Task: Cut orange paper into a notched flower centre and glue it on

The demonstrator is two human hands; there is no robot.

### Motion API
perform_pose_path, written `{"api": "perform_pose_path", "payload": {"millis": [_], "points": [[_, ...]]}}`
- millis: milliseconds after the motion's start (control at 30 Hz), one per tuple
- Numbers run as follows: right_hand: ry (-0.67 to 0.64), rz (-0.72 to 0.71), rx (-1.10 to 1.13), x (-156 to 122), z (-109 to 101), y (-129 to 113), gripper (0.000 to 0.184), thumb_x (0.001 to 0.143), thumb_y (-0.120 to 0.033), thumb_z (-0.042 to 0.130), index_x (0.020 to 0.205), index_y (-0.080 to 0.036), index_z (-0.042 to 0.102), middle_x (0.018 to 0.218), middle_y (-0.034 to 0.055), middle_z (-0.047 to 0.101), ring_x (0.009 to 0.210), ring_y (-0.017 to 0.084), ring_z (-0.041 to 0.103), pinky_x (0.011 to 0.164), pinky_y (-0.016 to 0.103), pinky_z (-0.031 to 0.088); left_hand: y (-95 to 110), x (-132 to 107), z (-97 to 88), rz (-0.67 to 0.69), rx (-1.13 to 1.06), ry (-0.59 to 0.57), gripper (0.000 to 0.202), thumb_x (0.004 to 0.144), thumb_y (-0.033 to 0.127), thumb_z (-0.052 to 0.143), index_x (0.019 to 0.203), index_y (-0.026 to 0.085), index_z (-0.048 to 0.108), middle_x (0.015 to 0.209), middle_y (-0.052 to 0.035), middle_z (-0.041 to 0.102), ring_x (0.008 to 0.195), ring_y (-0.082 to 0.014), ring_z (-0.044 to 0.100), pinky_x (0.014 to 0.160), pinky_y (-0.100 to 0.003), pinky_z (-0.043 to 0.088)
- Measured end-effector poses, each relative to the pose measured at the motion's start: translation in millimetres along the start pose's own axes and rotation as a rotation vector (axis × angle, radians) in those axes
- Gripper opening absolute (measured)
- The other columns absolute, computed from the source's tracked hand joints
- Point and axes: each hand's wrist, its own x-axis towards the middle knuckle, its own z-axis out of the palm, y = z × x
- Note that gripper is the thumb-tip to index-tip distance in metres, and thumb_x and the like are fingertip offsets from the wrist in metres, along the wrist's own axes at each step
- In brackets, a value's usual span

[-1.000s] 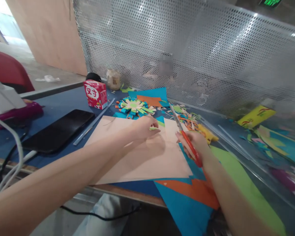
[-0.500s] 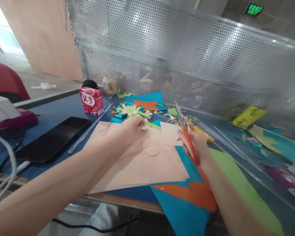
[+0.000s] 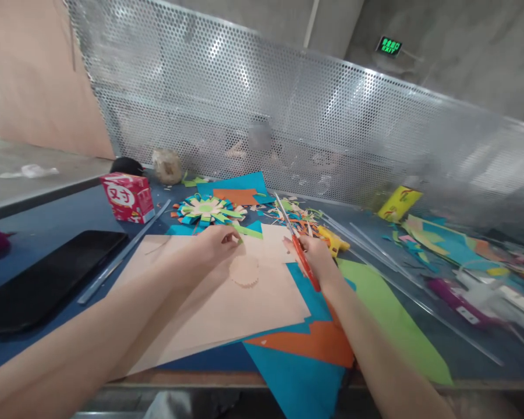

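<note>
My right hand (image 3: 315, 256) grips a pair of scissors (image 3: 303, 259) by the orange-red handles, with the blades pointing up and away. The blades look close together. My left hand (image 3: 213, 244) hovers over a sheet of pale peach paper (image 3: 201, 308), fingers curled together; what they pinch, if anything, is hidden. Just beyond those fingers lies a green paper strip (image 3: 248, 232). A small pale paper disc with a notched edge (image 3: 244, 272) rests on the sheet between my hands. Behind my left hand sits a layered paper flower (image 3: 207, 209) in blue, cream, green and orange.
A pink-red box (image 3: 128, 198) and a black phone (image 3: 48, 279) lie to the left. Colourful paper scraps (image 3: 297, 212) and a yellow glue gun (image 3: 334, 240) are beyond my right hand. Clear sticks (image 3: 375, 250) and green paper (image 3: 388, 320) lie right. A perforated metal screen (image 3: 227, 93) stands behind.
The view has turned to the right, so everything sits further left in the picture. Both hands keep nearly the same places over the paper, and the scissors stay in my right hand.
</note>
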Motion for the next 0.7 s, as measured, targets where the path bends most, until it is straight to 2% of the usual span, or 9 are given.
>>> {"api": "perform_pose_path", "payload": {"millis": [267,433,567,700], "points": [[-0.021,-0.034,-0.019,-1.4,2.7,-0.8,0.043,0.071,-0.058,0.049,0.051,-0.020,0.047,0.042,-0.0038,0.039,0.042,0.012,0.038,0.043,0.023,0.027,8.7,-5.4,-6.4,-0.014,0.130,-0.075,0.028,0.070,0.023,0.045,0.089,0.016,0.064,0.067,-0.0014,0.059,0.060,-0.0140,0.051,0.053,-0.022,0.034],[-0.027,-0.046,-0.030,2.0,5.1,-0.3,0.045,0.067,-0.058,0.050,0.045,-0.021,0.037,0.044,-0.0052,0.029,0.044,0.011,0.031,0.042,0.022,0.025,5.6,-6.8,-3.0,-0.012,0.188,-0.053,0.027,0.071,0.020,0.044,0.092,0.017,0.062,0.069,-0.0017,0.059,0.062,-0.0143,0.051,0.054,-0.023,0.033],[-0.041,-0.033,-0.031,3.5,6.2,-1.2,0.043,0.067,-0.055,0.051,0.045,-0.021,0.038,0.044,-0.0047,0.031,0.044,0.011,0.033,0.043,0.022,0.026,4.5,-6.1,-0.8,-0.010,0.220,-0.045,0.024,0.072,0.020,0.044,0.090,0.018,0.060,0.068,-0.0009,0.059,0.063,-0.0144,0.052,0.054,-0.023,0.033],[-0.020,-0.011,-0.013,2.5,5.7,-2.2,0.043,0.069,-0.052,0.051,0.045,-0.021,0.034,0.043,-0.0050,0.031,0.044,0.011,0.033,0.042,0.022,0.025,7.7,-5.9,-0.2,-0.010,0.263,-0.031,0.022,0.073,0.020,0.044,0.090,0.018,0.058,0.072,-0.0017,0.060,0.069,-0.0157,0.054,0.057,-0.024,0.034]]}}
